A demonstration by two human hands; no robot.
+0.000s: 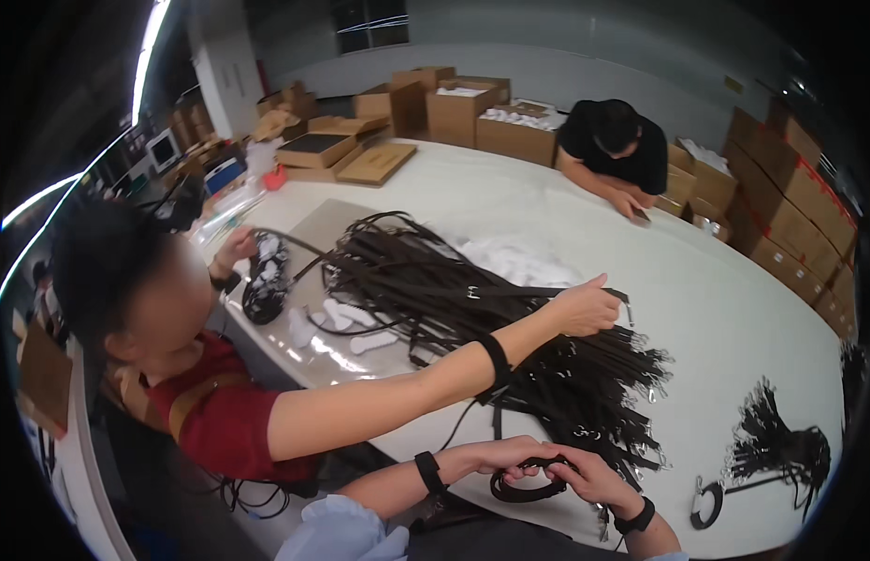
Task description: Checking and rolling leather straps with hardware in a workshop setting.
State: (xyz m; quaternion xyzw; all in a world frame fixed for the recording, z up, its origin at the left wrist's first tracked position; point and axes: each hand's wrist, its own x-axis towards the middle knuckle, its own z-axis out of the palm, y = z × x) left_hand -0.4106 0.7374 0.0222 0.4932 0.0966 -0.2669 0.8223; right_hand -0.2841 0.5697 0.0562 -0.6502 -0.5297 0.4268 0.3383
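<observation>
Close to the table's near edge, my left hand [506,455] and my right hand [589,477] are both closed on a coiled black strap [524,490]. The coil forms a loop hanging below my fingers. Just beyond my hands lies a large pile of black straps [435,290] with metal clips at their right ends. A co-worker in a red top reaches across from the left; that person's hand [585,309] holds one strap [496,292] stretched over the pile. The co-worker's other hand [234,252] is beside a black-and-white bundle [267,279].
A smaller bunch of black straps [776,439] lies at the right, beside a coiled strap [706,505]. White pieces [519,260] sit behind the pile. Another person [613,150] leans on the far side of the white table [734,309]. Cardboard boxes [795,220] stand along the wall.
</observation>
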